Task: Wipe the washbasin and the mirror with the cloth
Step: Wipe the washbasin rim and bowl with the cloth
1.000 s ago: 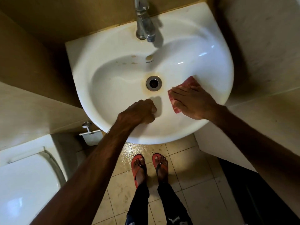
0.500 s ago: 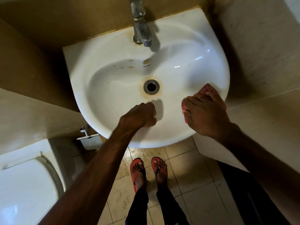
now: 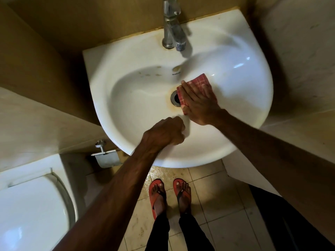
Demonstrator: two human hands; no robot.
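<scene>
drain (image 3: pixel 173 98) half under cloth (image 3: pixel 200 81) and right hand (image 3: pixel 199 104)

Walls (image 3: pixel 36 42): tan, dim | floor (image 3: pixel 217 205): beige tiles, one glossy wet patch | toilet (image 3: pixel 30 211): white, lower left | paper holder (image 3: pixel 107 156): metal, beside toilet.

A white toilet (image 3: pixel 30 211) sits near a shiny metal paper holder (image 3: pixel 107 157). Two red flip-flops (image 3: pixel 152 187) stand on the beige tile floor (image 3: pixel 217 201).
</scene>
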